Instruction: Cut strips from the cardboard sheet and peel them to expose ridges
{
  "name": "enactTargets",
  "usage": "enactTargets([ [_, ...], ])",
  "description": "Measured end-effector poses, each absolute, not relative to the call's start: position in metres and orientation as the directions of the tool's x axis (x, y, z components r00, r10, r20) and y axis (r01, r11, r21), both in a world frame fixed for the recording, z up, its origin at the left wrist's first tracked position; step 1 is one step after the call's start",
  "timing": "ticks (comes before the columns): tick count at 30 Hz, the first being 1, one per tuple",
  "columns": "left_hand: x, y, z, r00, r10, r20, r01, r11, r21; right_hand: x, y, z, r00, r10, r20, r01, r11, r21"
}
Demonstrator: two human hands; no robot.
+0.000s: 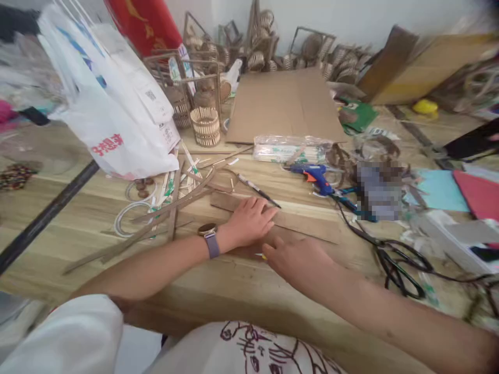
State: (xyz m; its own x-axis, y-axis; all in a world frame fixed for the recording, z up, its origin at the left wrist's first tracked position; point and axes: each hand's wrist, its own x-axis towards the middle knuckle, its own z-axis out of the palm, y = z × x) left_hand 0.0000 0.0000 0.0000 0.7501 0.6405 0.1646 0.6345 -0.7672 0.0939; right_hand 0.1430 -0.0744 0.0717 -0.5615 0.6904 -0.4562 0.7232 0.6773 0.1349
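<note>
My left hand point(250, 222), with a watch point(207, 229) on the wrist, lies with fingers stretched out, pressing on a brown cardboard sheet point(288, 235). Close beside it, my right hand point(294, 258) is closed around a small yellow craft knife point(264, 256). The knife's pale pointed tip sticks out to the left, low over the sheet's near part; most of the handle is hidden in the fingers. A brown strip point(223, 201) reaches out past the left hand. Just behind the hands lies a dark pen point(259, 191).
A blue glue gun point(315, 175) with a black cable point(397, 259) lies to the right. Wood strips point(156, 223) and tape rolls point(130, 219) lie left, before a white plastic bag point(113, 114). A small stick basket point(205, 126) and a large cardboard sheet point(284, 106) stand behind.
</note>
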Motion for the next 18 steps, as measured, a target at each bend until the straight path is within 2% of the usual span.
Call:
enactTargets([
  [6,-0.003,-0.002,0.002,0.765,0.624,0.162,0.618,-0.781,0.090,0.136,-0.072,0.081,-0.527,0.661,-0.534,0.706,0.690,0.157],
  [18,-0.006,-0.001,0.002,0.779,0.607,0.155,0.597,-0.794,0.112,0.149,-0.072,0.074,-0.530,0.646,-0.549,0.716,0.688,0.118],
])
